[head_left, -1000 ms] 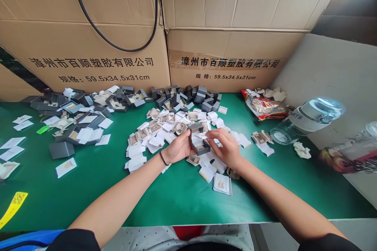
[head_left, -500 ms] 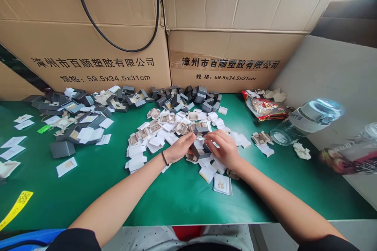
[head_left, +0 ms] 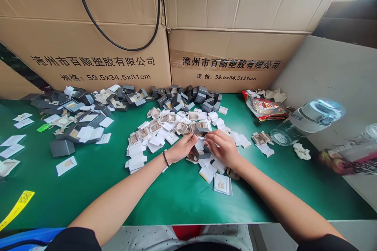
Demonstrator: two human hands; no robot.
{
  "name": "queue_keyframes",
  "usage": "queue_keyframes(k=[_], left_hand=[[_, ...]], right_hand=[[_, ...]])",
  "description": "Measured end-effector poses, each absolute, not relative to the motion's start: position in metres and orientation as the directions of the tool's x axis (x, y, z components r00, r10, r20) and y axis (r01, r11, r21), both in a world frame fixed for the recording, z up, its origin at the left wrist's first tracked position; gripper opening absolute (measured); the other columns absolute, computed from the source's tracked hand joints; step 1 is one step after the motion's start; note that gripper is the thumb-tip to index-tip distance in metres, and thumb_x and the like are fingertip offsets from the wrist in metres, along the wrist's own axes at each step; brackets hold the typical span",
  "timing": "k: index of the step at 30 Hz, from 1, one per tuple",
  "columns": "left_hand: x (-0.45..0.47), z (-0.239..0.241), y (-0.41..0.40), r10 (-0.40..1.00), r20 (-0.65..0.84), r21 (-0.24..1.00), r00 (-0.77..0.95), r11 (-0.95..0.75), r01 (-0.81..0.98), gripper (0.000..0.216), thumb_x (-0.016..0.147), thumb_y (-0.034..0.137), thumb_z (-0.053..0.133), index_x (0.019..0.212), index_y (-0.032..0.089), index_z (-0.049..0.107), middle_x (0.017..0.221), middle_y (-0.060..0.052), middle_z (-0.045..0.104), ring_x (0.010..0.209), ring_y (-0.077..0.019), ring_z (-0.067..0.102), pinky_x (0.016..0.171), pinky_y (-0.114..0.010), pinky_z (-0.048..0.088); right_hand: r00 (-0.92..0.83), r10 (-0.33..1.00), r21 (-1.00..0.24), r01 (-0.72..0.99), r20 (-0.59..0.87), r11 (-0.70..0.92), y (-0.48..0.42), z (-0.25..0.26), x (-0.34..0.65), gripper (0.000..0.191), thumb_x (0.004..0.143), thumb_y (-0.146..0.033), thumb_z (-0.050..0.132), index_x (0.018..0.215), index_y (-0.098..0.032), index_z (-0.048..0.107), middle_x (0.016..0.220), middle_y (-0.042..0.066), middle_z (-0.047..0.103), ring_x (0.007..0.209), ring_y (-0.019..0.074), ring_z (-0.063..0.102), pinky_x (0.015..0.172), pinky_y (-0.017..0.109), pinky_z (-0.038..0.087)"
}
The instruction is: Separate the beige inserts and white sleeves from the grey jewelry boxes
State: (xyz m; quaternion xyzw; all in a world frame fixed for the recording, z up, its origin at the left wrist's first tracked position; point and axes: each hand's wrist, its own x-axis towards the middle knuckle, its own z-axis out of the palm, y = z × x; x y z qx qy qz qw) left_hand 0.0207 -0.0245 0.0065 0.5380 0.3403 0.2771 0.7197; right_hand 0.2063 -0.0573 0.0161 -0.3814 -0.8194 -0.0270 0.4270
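Head view: small grey box (head_left: 204, 155), open, between left hand (head_left: 182, 148) and right hand (head_left: 224, 150) above white cards (head_left: 155, 141); left fingers clamped on its side, right grip impossible to tell; presumably light, stiff, dentable, best held by outer walls.

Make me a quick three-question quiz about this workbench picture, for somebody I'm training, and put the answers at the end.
1. What is between the two hands?
A) a clear bottle
B) a small grey box
C) a black cable

2. True or false: the red packet lies at the far left of the green tabletop.

3. Which wrist wears the dark band?

Key:
1. B, with the left hand gripping it and the right hand close against it.
2. False; the packet lies on the right side.
3. The left wrist.
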Motion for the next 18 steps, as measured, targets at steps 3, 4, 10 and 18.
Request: queue_keyframes(k=[3, 4, 10, 18], left_hand=[[0.0208, 0.0071, -0.0249, 0.757, -0.171, 0.970, 0.631, 0.242, -0.028, 0.057, 0.075, 0.062, 0.050, 0.113, 0.020, 0.054, 0.065, 0.000, 0.059, 0.053, -0.0138, 0.057, 0.050, -0.025, 0.045], [0.0209, 0.0074, -0.0251, 0.758, -0.162, 0.973, 0.632, 0.229, -0.026, 0.059, 0.076, 0.062, 0.049, 0.117, 0.020, 0.053, 0.064, 0.000, 0.059, 0.052, -0.0135, 0.056, 0.049, -0.024, 0.044], [0.0212, 0.0099, -0.0270, 0.774, -0.114, 0.989, 0.623, 0.146, 0.000, 0.060, 0.078, 0.061, 0.046, 0.123, 0.021, 0.050, 0.072, -0.001, 0.062, 0.055, -0.0127, 0.057, 0.050, -0.022, 0.045], [0.0208, 0.0103, -0.0264, 0.812, 0.004, 1.000, 0.583, 0.010, -0.022, 0.052, 0.080, 0.054, 0.051, 0.120, 0.022, 0.057, 0.098, -0.006, 0.065, 0.093, -0.0205, 0.057, 0.082, -0.026, 0.045]], right_hand=[[-0.367, 0.602, -0.249, 0.669, 0.709, 0.701, -0.0570, 0.0184, 0.2071, 0.015, 0.088, -0.017, 0.045, 0.092, -0.021, 0.059, 0.083, 0.006, 0.065, 0.068, 0.0148, 0.055, 0.059, 0.027, 0.045], [-0.372, 0.603, -0.240, 0.675, 0.706, 0.698, -0.0569, 0.0187, 0.2076, 0.015, 0.088, -0.018, 0.046, 0.092, -0.022, 0.060, 0.083, 0.006, 0.066, 0.067, 0.0146, 0.055, 0.058, 0.027, 0.045], [-0.341, 0.565, -0.220, 0.677, 0.751, 0.702, -0.0565, 0.0150, 0.2088, 0.014, 0.085, -0.016, 0.052, 0.094, -0.022, 0.061, 0.085, 0.005, 0.068, 0.070, 0.0159, 0.054, 0.060, 0.029, 0.046], [-0.253, 0.540, -0.224, 0.711, 0.803, 0.666, -0.0567, 0.0104, 0.2070, 0.015, 0.083, -0.017, 0.055, 0.095, -0.024, 0.062, 0.083, 0.005, 0.064, 0.071, 0.0164, 0.055, 0.061, 0.030, 0.046]])
